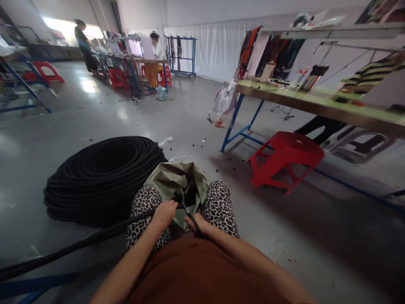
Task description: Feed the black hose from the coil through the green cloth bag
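I sit with a green sack (177, 179) open between my knees. My left hand (164, 213) is closed around a black cord (95, 238) that runs off to the lower left, at the sack's mouth. Just to its right, my right hand (198, 223) grips a dark looped handle, probably scissors (191, 219), though the tool is mostly hidden. A big coil of the same black cord (101, 177) lies on the floor at my left.
A red plastic stool (284, 158) stands to the right by a long blue-legged workbench (316, 105) holding garments and a hanging plastic bag (223, 105). Two people work at a far table (148, 61) with more red stools. Small black scraps litter the grey floor.
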`<state>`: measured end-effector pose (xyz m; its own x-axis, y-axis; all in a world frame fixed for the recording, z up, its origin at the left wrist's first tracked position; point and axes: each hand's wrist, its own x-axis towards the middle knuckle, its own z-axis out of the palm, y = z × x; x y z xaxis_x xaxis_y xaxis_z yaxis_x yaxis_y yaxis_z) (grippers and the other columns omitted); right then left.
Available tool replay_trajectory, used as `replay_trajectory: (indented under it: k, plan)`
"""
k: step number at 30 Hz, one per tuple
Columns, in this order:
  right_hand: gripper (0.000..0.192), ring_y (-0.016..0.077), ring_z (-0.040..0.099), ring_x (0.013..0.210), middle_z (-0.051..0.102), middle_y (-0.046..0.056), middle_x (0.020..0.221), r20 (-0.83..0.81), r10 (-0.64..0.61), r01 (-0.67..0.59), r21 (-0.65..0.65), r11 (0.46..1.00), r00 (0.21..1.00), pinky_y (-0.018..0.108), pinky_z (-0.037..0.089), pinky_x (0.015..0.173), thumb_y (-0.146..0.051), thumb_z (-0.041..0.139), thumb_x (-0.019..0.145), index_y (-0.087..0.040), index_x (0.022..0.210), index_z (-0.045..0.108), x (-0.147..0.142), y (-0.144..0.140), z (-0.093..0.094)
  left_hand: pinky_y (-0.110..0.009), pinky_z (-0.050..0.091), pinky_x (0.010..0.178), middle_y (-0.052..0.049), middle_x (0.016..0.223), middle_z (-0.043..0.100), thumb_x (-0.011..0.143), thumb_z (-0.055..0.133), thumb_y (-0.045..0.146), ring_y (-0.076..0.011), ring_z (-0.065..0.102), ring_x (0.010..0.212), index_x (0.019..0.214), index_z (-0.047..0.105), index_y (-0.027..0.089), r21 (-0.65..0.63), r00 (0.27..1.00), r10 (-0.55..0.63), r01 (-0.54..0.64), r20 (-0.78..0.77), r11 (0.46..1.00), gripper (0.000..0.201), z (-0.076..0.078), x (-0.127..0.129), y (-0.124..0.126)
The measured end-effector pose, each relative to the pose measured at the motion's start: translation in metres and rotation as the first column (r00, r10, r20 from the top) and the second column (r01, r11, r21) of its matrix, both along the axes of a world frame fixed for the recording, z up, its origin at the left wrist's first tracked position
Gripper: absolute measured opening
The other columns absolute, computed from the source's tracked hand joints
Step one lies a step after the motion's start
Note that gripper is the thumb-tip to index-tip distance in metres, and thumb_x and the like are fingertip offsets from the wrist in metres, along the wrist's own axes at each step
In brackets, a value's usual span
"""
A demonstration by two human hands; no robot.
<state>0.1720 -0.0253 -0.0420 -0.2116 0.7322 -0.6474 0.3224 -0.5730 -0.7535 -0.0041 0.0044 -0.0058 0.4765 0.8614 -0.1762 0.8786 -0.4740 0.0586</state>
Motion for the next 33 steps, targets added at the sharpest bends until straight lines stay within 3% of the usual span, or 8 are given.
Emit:
replay_trajectory:
  k: [4, 10, 17, 22, 26, 33]
  plan:
    - [0.04, 0.0129, 0.048, 0.043, 0.042, -0.001, 0.04, 0.206, 0.089, -0.088, -0.012, 0.996, 0.974, 0.021, 0.038, 0.044, -0.034, 0.058, 0.091, -0.017, 0.055, 0.054, -0.001, 0.0, 0.001, -0.035, 0.047, 0.089, -0.01, 0.107, 0.066, 0.091, 0.041, 0.013, -0.0218, 0.062, 0.103, 0.111, 0.061, 0.016, -0.006, 1.0, -0.004, 0.004, -0.021, 1.0, 0.029, 0.002, 0.001, 0.0]
    - [0.046, 0.0138, 0.048, 0.038, 0.045, 0.001, 0.04, 0.258, 0.104, -0.092, -0.059, 0.994, 0.96, 0.023, 0.039, 0.041, -0.04, 0.054, 0.094, -0.018, 0.053, 0.052, -0.003, -0.001, 0.01, -0.034, 0.047, 0.087, -0.01, 0.106, 0.066, 0.09, 0.04, 0.011, -0.0211, 0.063, 0.1, 0.111, 0.061, 0.017, -0.004, 0.999, 0.003, -0.003, -0.035, 1.0, 0.031, 0.003, 0.001, 0.0]
    - [0.044, 0.0112, 0.045, 0.034, 0.045, -0.003, 0.043, 0.079, -0.137, 0.146, -0.122, 0.982, 0.987, 0.021, 0.037, 0.036, -0.048, 0.054, 0.094, -0.017, 0.062, 0.051, 0.001, -0.002, 0.01, -0.035, 0.046, 0.085, -0.01, 0.105, 0.066, 0.091, 0.041, 0.013, -0.0211, 0.062, 0.097, 0.11, 0.062, 0.017, 0.011, 1.0, 0.023, -0.023, 0.006, 1.0, 0.029, 0.001, 0.001, 0.0]
    - [0.044, 0.0116, 0.049, 0.036, 0.047, -0.004, 0.048, -0.129, -0.237, 0.192, -0.289, 0.938, 0.963, 0.023, 0.045, 0.041, -0.05, 0.046, 0.098, -0.016, 0.071, 0.05, 0.002, -0.002, -0.003, -0.04, 0.042, 0.09, -0.012, 0.11, 0.065, 0.091, 0.042, 0.014, -0.025, 0.059, 0.103, 0.115, 0.063, 0.02, 0.132, 0.997, 0.046, -0.053, 0.058, 0.99, 0.033, 0.002, 0.0, -0.005]
    - [0.043, 0.0121, 0.056, 0.041, 0.053, -0.002, 0.054, -0.197, -0.234, 0.177, -0.27, 0.946, 0.952, 0.022, 0.047, 0.046, -0.052, 0.048, 0.097, -0.014, 0.077, 0.051, 0.003, -0.002, -0.012, -0.042, 0.04, 0.09, -0.013, 0.119, 0.064, 0.093, 0.038, 0.016, -0.0276, 0.056, 0.106, 0.124, 0.061, 0.022, 0.161, 0.991, 0.126, -0.133, 0.052, 0.978, 0.039, 0.006, -0.002, -0.008]
    - [0.041, 0.0104, 0.056, 0.042, 0.055, -0.002, 0.056, -0.209, -0.202, 0.143, -0.269, 0.953, 0.957, 0.02, 0.046, 0.046, -0.049, 0.046, 0.099, -0.014, 0.08, 0.053, 0.0, 0.0, -0.014, -0.039, 0.041, 0.086, -0.012, 0.106, 0.068, 0.095, 0.038, 0.025, -0.0262, 0.06, 0.101, 0.121, 0.061, 0.018, 0.123, 0.983, 0.178, -0.184, 0.053, 0.975, 0.035, 0.008, 0.0, -0.006]
